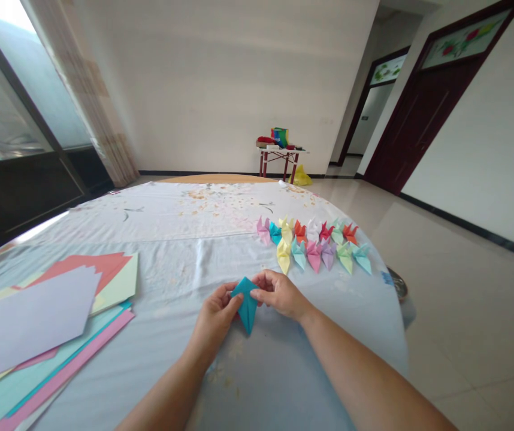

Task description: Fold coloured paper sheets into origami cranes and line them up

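Observation:
My left hand [214, 320] and my right hand [279, 294] both pinch a teal folded origami paper piece [247, 308] near the table's middle, its long point hanging toward me. Just beyond them stand two rows of small origami cranes [313, 244] in pink, yellow, blue, orange, red and green. To the left lies a loose stack of coloured paper sheets [45, 326], a pale lilac sheet on top. Neither hand touches the cranes or the stack.
A round table with a white floral cloth [171, 263] fills the foreground, its edge curving away to tiled floor. A small red-legged table [279, 157] with bags stands by the far wall. Large windows lie left, doors right.

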A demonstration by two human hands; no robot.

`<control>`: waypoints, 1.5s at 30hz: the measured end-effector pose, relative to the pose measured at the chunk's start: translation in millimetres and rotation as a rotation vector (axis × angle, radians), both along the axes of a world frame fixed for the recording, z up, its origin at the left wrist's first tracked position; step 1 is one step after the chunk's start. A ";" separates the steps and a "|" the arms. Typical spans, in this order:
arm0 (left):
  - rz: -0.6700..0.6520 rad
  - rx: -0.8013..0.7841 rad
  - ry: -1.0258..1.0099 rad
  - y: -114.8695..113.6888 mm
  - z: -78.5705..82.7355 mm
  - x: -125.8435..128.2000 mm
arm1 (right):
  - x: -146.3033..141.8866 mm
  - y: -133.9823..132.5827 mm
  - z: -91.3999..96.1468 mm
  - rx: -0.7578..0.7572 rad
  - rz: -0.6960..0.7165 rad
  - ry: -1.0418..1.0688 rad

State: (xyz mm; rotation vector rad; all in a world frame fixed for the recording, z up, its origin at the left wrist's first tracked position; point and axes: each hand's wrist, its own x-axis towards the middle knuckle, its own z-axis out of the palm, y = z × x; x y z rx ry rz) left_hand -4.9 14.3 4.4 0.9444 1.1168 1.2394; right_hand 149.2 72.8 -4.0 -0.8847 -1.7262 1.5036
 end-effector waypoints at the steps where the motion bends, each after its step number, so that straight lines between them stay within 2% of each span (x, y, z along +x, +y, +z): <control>1: -0.005 0.004 0.000 -0.2 0.8 0.8 | -0.3 -0.3 -0.1 0.001 0.001 0.014; 14: 0.155 -0.012 -0.055 -2.4 4.1 7.1 | -4.5 -0.9 0.8 -0.012 -0.009 0.121; 20: 0.059 -0.027 -0.141 -3.3 4.5 6.3 | -3.6 -1.6 0.0 -0.074 -0.003 0.159; 25: -0.015 -0.016 -0.136 -2.1 1.8 2.3 | -2.4 -1.0 1.5 -0.029 -0.026 0.111; 31: 0.011 -0.023 -0.040 -1.1 -0.8 3.1 | 2.4 -2.4 10.0 0.048 0.008 0.085; 34: 0.057 0.003 -0.044 -0.7 1.3 4.2 | 4.8 -3.1 12.2 0.023 0.035 0.111; 37: 0.097 0.027 -0.026 0.3 1.5 4.5 | 4.0 -2.4 8.2 -0.004 -0.006 0.049; 40: 0.095 0.012 -0.026 0.9 -0.5 3.9 | 2.2 -1.2 3.4 -0.006 -0.015 -0.010; 45: 0.020 -0.056 -0.134 -0.1 -0.3 2.7 | 2.0 -1.9 6.1 -0.027 -0.012 0.035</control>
